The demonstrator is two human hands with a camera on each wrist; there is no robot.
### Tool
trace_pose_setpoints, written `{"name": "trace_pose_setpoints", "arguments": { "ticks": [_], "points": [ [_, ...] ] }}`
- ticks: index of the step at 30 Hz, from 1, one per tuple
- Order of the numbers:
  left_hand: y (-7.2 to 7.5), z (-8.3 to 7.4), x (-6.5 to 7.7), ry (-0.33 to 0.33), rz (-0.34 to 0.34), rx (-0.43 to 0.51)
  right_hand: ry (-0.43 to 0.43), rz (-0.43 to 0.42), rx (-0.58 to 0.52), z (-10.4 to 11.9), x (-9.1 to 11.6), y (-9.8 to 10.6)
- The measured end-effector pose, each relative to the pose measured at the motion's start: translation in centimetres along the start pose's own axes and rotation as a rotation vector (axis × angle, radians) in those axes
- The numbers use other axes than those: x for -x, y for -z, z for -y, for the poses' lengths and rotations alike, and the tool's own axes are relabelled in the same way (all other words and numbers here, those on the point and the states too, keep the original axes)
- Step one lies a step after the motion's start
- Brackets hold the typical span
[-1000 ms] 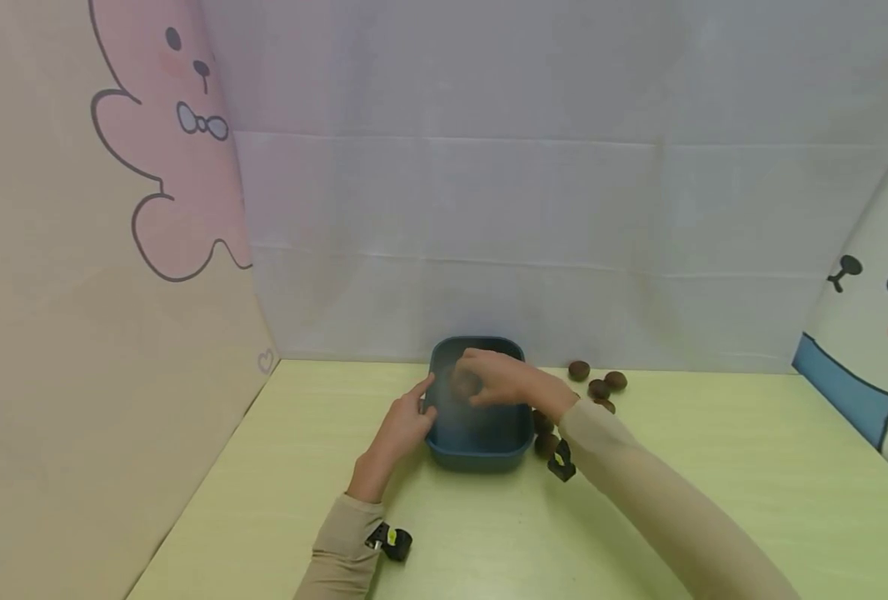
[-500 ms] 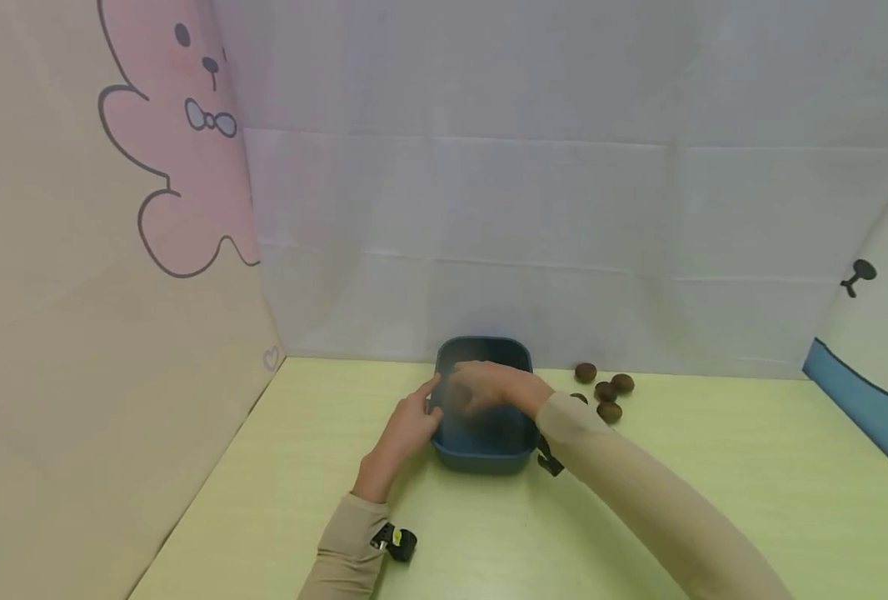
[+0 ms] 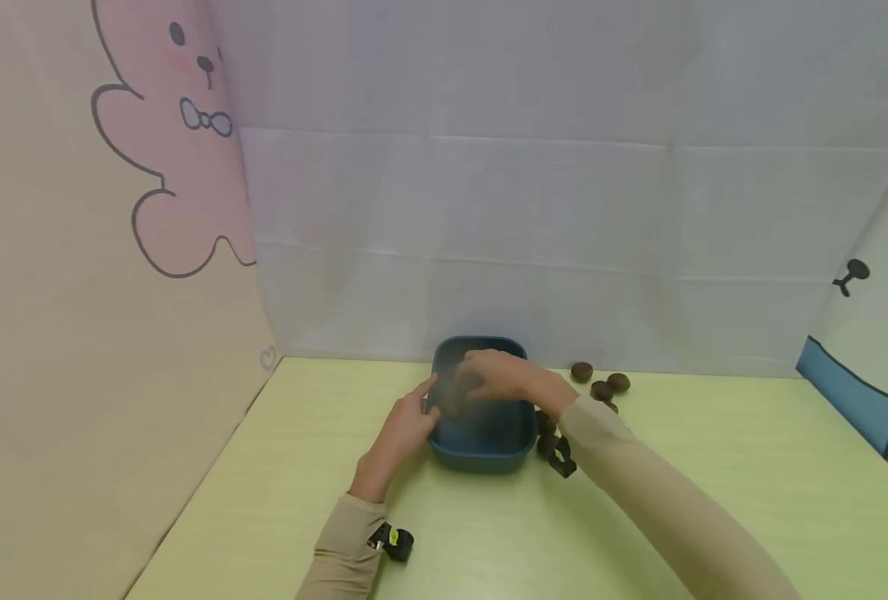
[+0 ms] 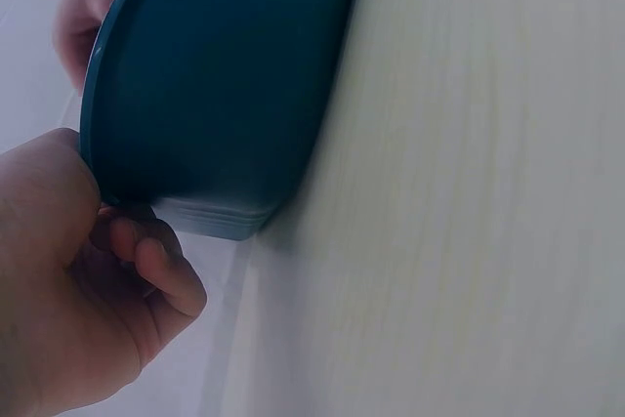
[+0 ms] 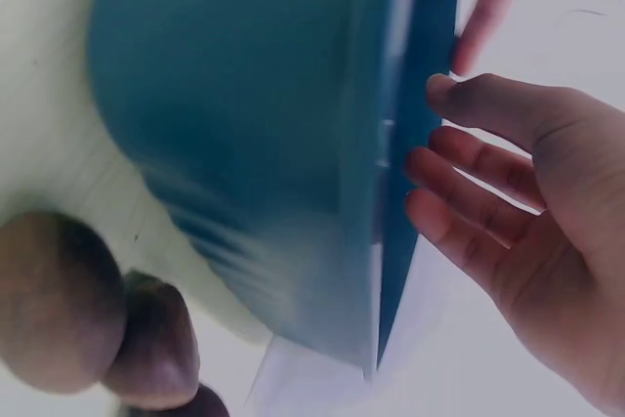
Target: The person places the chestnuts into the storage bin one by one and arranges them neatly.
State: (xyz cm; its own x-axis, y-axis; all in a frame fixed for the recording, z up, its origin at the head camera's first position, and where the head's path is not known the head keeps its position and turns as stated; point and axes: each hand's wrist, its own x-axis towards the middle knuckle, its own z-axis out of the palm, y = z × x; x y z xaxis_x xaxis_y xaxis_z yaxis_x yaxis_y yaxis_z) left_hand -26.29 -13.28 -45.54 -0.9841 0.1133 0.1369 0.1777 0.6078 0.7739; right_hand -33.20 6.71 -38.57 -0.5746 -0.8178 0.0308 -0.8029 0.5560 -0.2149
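Note:
A dark blue plastic bin (image 3: 481, 462) stands on the table near the back wall. My left hand (image 3: 409, 423) grips its left rim; in the left wrist view the left hand (image 4: 98, 280) has its fingers curled beneath the rim. Over the bin's opening is my right hand (image 3: 495, 375). The right wrist view shows that right hand (image 5: 527, 183) with parted, slightly bent fingers and nothing between them. A blurred brown shape (image 3: 454, 406) shows in the bin below it. Dark brown round fruits (image 5: 59, 300) lie against the table by the bin's right side, their kind unclear.
More brown fruits (image 3: 602, 391) lie in a loose group at the back right of the pale yellow-green table (image 3: 474, 533). A white cloth wall (image 3: 534, 208) rises behind. Cloth with cartoon animals hangs at both sides.
The right hand held a brown fruit above the bin, dipped lower into it, then came back up without the fruit. The left hand stays on the rim.

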Motion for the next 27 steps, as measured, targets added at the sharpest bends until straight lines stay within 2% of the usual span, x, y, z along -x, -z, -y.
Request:
{"name": "trace_pose_setpoints", "arguments": {
  "ticks": [4,12,19,27],
  "points": [
    [-0.1,0.1,-0.1,0.010,0.003,0.012,-0.004,-0.047,-0.042,-0.2,1.8,0.7],
    [-0.2,0.1,-0.1,0.011,-0.016,0.006,-0.060,-0.086,-0.159,-0.5,5.2,1.5],
    [-0.2,0.2,-0.2,0.029,-0.016,0.005,-0.115,-0.172,-0.254,-1.0,7.9,0.7],
    [-0.3,0.1,-0.3,0.025,-0.014,-0.001,-0.232,-0.291,-0.377,-1.1,11.3,-0.5]
  ]
}}
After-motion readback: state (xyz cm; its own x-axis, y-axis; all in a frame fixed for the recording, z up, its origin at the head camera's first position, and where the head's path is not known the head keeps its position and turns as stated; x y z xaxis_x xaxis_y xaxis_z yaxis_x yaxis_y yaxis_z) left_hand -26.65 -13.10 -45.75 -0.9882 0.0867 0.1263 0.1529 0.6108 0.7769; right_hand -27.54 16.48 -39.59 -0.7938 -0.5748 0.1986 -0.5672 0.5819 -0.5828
